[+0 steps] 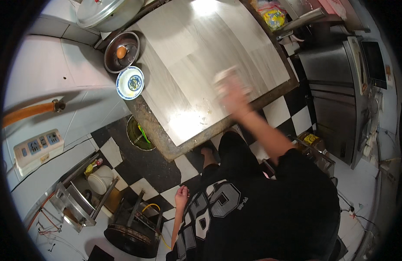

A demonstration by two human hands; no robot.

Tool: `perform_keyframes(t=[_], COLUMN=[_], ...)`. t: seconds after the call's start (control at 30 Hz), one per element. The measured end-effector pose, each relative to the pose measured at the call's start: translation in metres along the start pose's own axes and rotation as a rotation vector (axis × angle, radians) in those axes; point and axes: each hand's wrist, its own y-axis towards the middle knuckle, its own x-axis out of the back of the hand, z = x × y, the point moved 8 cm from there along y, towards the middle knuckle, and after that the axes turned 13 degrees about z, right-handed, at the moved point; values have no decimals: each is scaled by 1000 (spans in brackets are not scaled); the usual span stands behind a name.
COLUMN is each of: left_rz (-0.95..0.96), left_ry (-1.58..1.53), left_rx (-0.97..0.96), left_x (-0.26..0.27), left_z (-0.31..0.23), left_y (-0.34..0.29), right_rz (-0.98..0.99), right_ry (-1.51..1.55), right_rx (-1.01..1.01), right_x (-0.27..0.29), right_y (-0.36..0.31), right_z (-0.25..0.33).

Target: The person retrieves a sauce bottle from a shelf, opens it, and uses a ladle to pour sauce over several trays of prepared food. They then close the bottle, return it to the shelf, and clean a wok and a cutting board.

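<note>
My right hand (pixel 236 101) presses a pale cloth (pixel 227 78) onto the grey wood-patterned tabletop (pixel 196 61), close to its near edge. Both hand and cloth are smeared by motion. Small wet-looking crumbs (pixel 207 108) lie on the surface just left of them. My left hand (pixel 182 196) hangs low beside my body, away from the table, with its fingers curled in and nothing visible in them. At the table's left edge stands a metal bowl (pixel 112 58) with a brown egg (pixel 121 52) inside. A blue-and-white bowl (pixel 122 87) touches it on the near side.
A large lidded pot (pixel 118 15) stands at the far left. Under the table's left corner is a dark bucket (pixel 133 135). A steel fridge (pixel 327 87) is on the right, a black round stove-like thing (pixel 127 239) at the lower left. Packets (pixel 275 19) lie far right.
</note>
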Motion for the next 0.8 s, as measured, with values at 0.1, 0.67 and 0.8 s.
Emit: perform_keyframes(t=[0.1,0.67,0.8], left_rz=[-25,-65,-48], left_ry=[138,170,254], left_rx=[2,-60,-36], left_x=[11,38,3], left_z=[-5,15,-68], left_y=[-14,35,34], right_rz=[380,-676,-395], right_ry=[39,418,92], right_rx=[468,-631,-210], right_x=[-129,184,151], right_y=[-54,-89,-16], right_z=[138,-388,-236])
